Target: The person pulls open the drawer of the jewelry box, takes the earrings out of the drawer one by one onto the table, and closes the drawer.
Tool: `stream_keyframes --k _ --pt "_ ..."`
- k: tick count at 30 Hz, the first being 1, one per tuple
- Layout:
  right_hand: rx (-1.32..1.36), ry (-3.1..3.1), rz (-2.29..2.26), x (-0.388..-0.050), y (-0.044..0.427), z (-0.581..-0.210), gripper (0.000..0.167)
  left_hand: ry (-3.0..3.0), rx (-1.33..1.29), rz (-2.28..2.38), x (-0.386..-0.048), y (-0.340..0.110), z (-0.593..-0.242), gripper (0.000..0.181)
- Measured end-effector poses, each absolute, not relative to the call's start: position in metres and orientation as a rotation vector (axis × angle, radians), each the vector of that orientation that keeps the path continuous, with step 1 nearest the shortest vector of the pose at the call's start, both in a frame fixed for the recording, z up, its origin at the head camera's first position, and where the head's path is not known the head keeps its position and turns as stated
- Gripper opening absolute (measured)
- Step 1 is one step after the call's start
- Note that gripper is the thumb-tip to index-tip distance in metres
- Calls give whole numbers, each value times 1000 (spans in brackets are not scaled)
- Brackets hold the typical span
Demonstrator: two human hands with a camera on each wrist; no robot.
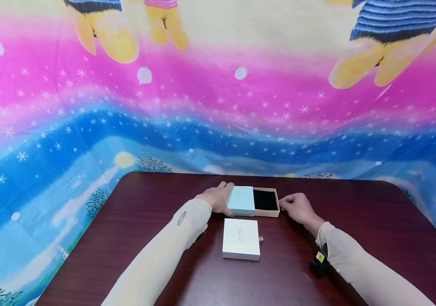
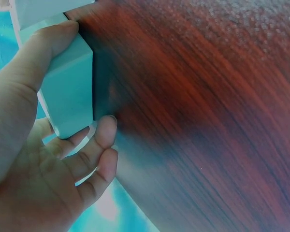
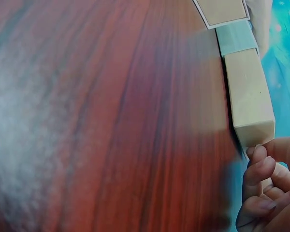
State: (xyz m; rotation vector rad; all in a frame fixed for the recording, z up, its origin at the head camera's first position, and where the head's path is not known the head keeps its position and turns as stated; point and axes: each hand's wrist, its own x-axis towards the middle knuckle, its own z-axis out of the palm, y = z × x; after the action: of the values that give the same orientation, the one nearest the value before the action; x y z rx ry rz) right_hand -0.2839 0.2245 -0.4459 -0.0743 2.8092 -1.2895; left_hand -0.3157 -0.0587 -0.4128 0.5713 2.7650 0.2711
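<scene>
A pale blue drawer box point(image 1: 242, 199) lies on the table, its cream inner drawer point(image 1: 267, 213) slid partly out to the right. Inside the drawer shows a black lining or pad point(image 1: 265, 199). My left hand point(image 1: 218, 199) grips the left end of the blue sleeve, thumb on the near side and fingers at the far side. At the drawer's right end, my right hand point(image 1: 297, 207) pinches with thumb and index finger; whatever lies between the fingertips is hidden. In the right wrist view, the drawer's end wall point(image 3: 255, 130) sits just above those fingertips.
Nearer than the blue box lies a closed white box point(image 1: 241, 238) with faint print and a small pinkish ribbon tab point(image 1: 261, 239) on its right side. The dark red wood-grain table point(image 1: 157, 212) ends at a colourful printed cloth point(image 1: 210, 106) behind it.
</scene>
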Motion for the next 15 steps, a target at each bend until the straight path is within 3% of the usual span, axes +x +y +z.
stream_keyframes --k 15 --pt "-99 2815 -1270 -285 222 -446 26 2764 579 270 -316 -58 -413 99"
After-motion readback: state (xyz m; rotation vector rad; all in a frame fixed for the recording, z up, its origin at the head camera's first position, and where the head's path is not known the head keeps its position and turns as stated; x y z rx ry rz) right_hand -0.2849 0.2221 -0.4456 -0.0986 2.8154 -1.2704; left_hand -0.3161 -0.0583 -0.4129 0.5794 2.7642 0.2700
